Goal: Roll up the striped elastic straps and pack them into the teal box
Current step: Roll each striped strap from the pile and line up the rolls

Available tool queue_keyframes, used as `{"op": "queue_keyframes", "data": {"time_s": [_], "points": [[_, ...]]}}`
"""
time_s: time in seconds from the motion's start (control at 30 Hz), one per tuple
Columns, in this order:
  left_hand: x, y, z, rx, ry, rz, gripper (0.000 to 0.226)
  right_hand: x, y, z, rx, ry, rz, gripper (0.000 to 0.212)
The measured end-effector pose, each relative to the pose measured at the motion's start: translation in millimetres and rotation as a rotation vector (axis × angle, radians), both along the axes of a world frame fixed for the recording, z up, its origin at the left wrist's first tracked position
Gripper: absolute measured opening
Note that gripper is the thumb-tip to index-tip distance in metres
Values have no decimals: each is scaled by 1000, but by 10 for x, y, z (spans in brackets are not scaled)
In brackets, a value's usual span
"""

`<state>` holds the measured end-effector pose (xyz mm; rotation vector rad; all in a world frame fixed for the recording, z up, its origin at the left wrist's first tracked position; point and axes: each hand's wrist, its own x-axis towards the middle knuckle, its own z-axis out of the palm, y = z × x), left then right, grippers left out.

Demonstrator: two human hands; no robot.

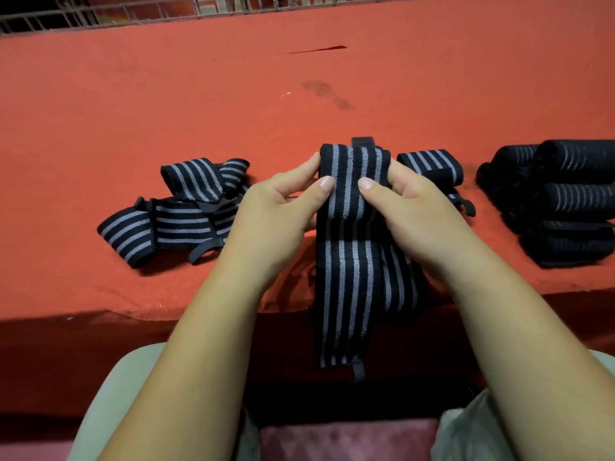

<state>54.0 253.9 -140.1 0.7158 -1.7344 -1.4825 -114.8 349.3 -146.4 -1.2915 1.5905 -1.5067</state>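
Mid-roll at the red tabletop (199, 94): we grip the top end of one striped strap (352, 267) with both hands, our left hand (276, 204) at its left edge and our right hand (419, 211) at its right. Both thumbs press the near face and the fingers curl behind. The rest of the strap hangs over the tabletop's near edge toward our lap, ending in a small dark tab (358, 372).

By our reading, the rolling of this strap has only just started (almost all its length is still flat). The next move calls for turning the gripped end over on itself and keeping the edges square while the loose tail feeds up.

A tangle of unrolled straps (186, 211) lies to the left, and another strap (432, 164) sits just behind our right hand. A cluster of rolled straps (572, 201) rests on the tabletop at far right. The teal box is nowhere in view, so we cannot say what is in it. No rolls appear to be packed yet.
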Motion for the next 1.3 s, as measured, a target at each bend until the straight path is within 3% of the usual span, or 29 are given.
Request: {"op": "queue_keyframes", "data": {"time_s": [0.23, 0.4, 0.6, 0.8, 0.97, 1.3], "points": [[72, -38, -2, 96, -39, -154, 68, -80, 12, -53, -34, 23, -26, 25], [34, -45, -64, 91, 32, -93, 71, -113, 12, -14, -10, 75, 26, 29], [51, -109, -90, 111, 41, -77, 68, -197, 54, -1, 76, 171, 72, 35], [48, -125, -91, 245, 96, -173, 44, -234, 40, -64, 53, 41, 56, 35], [60, -159, -107, 235, 10, -227, 32, -208, 38, -79, 65, -9, 28, 33], [56, -202, -156, 177, 103, -117, 35, -190, 38, -54, 133, -52, 75, 25]]}}
